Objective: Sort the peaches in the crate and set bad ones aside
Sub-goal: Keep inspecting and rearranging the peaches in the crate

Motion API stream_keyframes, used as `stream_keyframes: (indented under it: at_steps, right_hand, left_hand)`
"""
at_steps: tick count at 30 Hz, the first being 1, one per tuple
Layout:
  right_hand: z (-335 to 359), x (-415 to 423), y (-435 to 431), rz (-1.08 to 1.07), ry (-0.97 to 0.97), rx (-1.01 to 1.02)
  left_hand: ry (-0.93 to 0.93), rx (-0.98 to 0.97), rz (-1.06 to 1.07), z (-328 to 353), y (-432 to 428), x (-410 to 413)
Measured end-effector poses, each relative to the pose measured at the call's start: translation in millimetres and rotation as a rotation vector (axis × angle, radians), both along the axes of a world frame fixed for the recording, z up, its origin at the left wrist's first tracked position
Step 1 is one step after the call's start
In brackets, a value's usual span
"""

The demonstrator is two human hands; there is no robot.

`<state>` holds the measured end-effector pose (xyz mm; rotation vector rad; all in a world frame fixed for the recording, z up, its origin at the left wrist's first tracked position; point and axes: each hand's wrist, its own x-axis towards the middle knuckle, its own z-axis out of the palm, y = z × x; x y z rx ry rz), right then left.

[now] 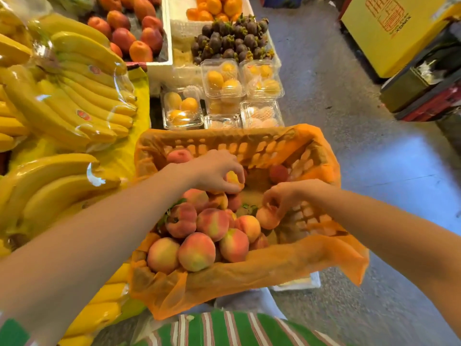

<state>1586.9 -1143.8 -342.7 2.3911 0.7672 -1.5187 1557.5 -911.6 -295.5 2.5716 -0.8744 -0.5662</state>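
An orange plastic crate [249,143] lined with orange film stands in front of me. Several pink-yellow peaches [197,250] are heaped in its near left half. Two more peaches lie apart at the far side, one at the back left [178,156] and one at the back right [278,173]. My left hand [214,171] reaches into the middle of the crate, its fingers curled round a yellowish peach [233,177]. My right hand [284,196] grips a pale pink peach [267,218] by its top at the right edge of the heap.
Bagged banana bunches [74,96] fill the table on the left. Behind the crate stand clear boxes of yellow fruit [222,81], a pile of mangosteens [232,38] and white foam boxes with red-orange fruit [134,33]. Grey floor runs along the right, with a yellow carton [394,31].
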Motion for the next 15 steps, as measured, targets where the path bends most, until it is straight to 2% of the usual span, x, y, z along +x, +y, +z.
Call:
stream_keyframes:
  at_steps: [2, 3, 6, 8, 12, 15]
  right_hand:
    - [-19, -7, 0, 0.114, -0.008, -0.051]
    - [-27, -10, 0, 0.148, -0.021, -0.05]
    - [-45, -13, -1, 0.219, -0.091, 0.031]
    - [-49, -11, -5, 0.221, -0.121, 0.091]
    - [-39, 2, -12, 0.028, -0.03, 0.129]
    - [-11, 16, -15, -0.262, 0.062, 0.305]
  left_hand:
    - [-0.055, 0.111, -0.079, -11, -8, 3]
    - [-0.024, 0.169, -0.088, -16, -9, 4]
    - [0.073, 0.321, -0.13, -27, -8, 7]
    - [0.081, 0.329, -0.141, -31, -6, 9]
    - [0.163, 0.269, -0.087, -31, -3, 13]
    - [0.228, 0.144, -0.033, -26, -1, 14]
